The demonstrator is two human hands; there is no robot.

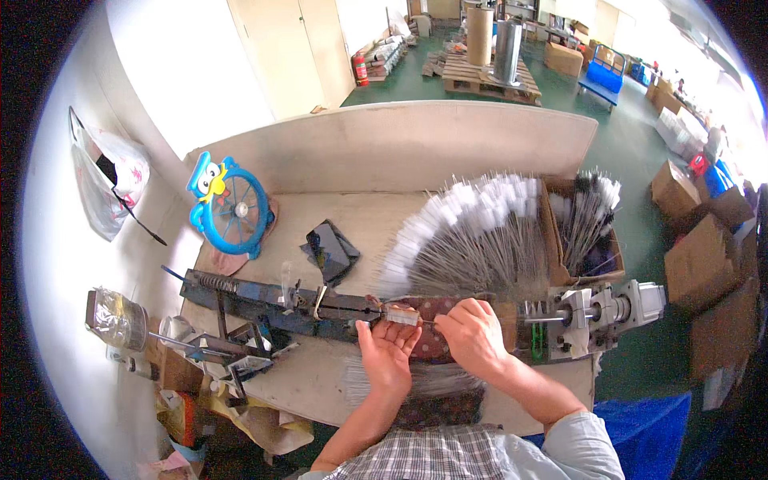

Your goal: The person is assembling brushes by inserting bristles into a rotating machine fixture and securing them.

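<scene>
My left hand (388,352) is palm up at the middle of the bench, thumb apart from the loosely curled fingers. Its fingertips lie just under a small whitish block (402,316) at the right end of a long dark metal bar (328,308); whether they press on it I cannot tell. To the right, my right hand (476,336) is closed in a pinch on a thin wire, which runs toward the block. Below the hands, a bundle of thin wires (448,382) lies along the near bench edge. Dark red spotted cloth (432,340) shows between the hands.
Many white-tipped wire brushes (464,232) fan out behind my hands, beside a cardboard box (556,240) of more brushes. A motor with a shaft (600,316) stands at right. A blue toy-like fan (236,210) and a dark folded pouch (330,250) are at left.
</scene>
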